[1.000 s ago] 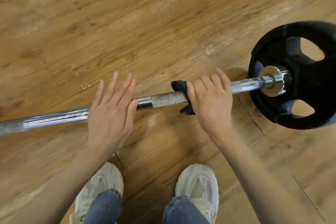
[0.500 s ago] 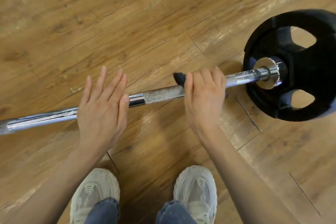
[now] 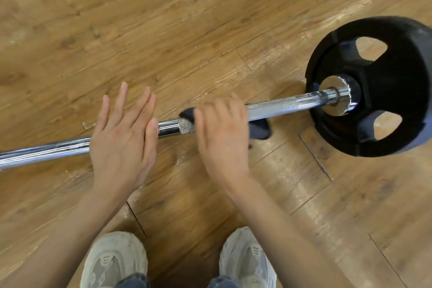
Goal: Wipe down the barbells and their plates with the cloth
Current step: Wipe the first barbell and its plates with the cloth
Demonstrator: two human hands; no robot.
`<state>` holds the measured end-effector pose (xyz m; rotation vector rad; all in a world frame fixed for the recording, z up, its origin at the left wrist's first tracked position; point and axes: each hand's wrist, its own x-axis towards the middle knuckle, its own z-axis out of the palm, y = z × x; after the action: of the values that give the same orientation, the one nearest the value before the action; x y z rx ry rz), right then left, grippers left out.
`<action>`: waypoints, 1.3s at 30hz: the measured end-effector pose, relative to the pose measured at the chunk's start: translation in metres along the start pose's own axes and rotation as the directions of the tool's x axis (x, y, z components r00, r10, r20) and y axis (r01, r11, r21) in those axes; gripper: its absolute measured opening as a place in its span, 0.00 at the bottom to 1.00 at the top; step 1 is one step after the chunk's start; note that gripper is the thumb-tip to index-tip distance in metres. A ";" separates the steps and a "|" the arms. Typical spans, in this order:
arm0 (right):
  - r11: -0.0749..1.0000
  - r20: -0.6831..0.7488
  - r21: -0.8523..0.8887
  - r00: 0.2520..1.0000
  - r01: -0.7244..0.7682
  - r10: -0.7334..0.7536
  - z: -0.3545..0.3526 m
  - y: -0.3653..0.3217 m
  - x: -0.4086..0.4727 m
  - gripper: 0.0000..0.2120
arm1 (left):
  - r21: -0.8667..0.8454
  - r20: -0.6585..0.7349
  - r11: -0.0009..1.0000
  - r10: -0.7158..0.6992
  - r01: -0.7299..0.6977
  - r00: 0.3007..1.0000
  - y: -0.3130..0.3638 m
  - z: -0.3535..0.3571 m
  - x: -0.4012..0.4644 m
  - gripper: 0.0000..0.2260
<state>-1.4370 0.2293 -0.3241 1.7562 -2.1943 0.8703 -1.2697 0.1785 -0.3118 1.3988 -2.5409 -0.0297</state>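
Down on the wooden floor (image 3: 210, 18) lies a chrome bar (image 3: 275, 106), running from the left edge of the view up toward the right, where it passes through a black plate (image 3: 397, 91). The plate stands on its edge on the floor, with three cut-out grips in its face, and a chrome collar (image 3: 336, 98) sits against its hub.

The right hand (image 3: 222, 138) is curled over the bar about midway along the visible length, gripping a dark cloth (image 3: 258, 130) wrapped round the shaft. One bit of the cloth pokes out at the thumb side, over a knurled patch, and a larger flap hangs below the bar on the plate side of the hand. The hand is somewhat blurred.

The left hand (image 3: 124, 138) lies over the smooth part of the bar just to the left, fingers straight and close together, pointing away from the person, holding nothing. Whether its palm presses on the bar or only hovers over it cannot be told. The two hands are near each other but apart, with a short stretch of bar showing between them.

At the bottom edge, two pale shoes (image 3: 117, 262) and dark trouser cuffs (image 3: 224, 282) show, with the toes pointing toward the bar.
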 end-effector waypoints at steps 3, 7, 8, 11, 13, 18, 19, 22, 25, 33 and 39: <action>0.991 0.046 -0.002 0.990 0.133 -0.133 -0.006 0.031 0.002 0.15 | 0.004 0.025 1.000 0.012 -0.012 1.000 -0.002 -0.001 0.003 0.24; 0.994 0.007 -0.077 0.997 -0.076 0.077 -0.023 0.065 0.003 0.20 | 0.002 0.038 1.000 0.002 -0.003 0.999 -0.002 -0.003 0.004 0.24; 0.993 0.000 -0.045 0.994 -0.106 0.106 -0.021 0.055 0.003 0.19 | -0.009 0.039 1.000 -0.001 0.001 0.999 -0.001 -0.004 0.005 0.25; 1.000 0.039 -0.009 0.999 -0.011 0.011 -0.008 0.032 -0.002 0.17 | -0.109 0.032 0.994 -0.008 0.012 0.999 0.012 -0.007 0.013 0.25; 0.994 0.080 -0.066 0.994 0.086 -0.080 -0.012 0.033 0.011 0.18 | -0.159 0.032 0.987 0.008 -0.002 0.999 0.027 -0.007 0.020 0.24; 0.970 0.625 -0.238 0.756 -0.052 0.194 -0.028 0.034 0.073 0.24 | -0.084 0.051 0.993 0.092 -0.087 0.994 0.035 0.000 0.021 0.25; 0.966 0.617 -0.253 0.760 -0.056 0.205 -0.025 0.034 0.074 0.24 | -0.082 0.055 0.992 0.097 -0.092 0.994 0.034 0.000 0.019 0.25; 0.970 0.375 -0.243 0.920 -0.026 0.119 -0.016 0.032 0.054 0.22 | -0.112 0.062 0.990 0.088 -0.081 0.994 0.035 -0.004 0.018 0.25; 0.997 -0.003 -0.071 1.000 -0.008 0.008 -0.007 0.040 0.027 0.24 | -0.155 0.068 0.986 0.075 -0.064 0.995 0.039 -0.006 0.018 0.25; 0.993 0.193 -0.108 0.981 0.043 -0.021 -0.029 0.037 0.014 0.23 | -0.095 0.110 0.988 0.130 -0.119 0.985 0.053 -0.004 0.010 0.26; 0.994 0.450 -0.102 0.893 0.036 0.013 -0.039 0.045 0.029 0.23 | 0.000 0.121 0.982 0.189 -0.191 0.974 0.051 0.003 0.001 0.26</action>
<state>-1.4948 0.2326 -0.2928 2.0785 -2.4403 0.3484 -1.3133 0.2047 -0.3074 1.1850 -2.7677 -0.0671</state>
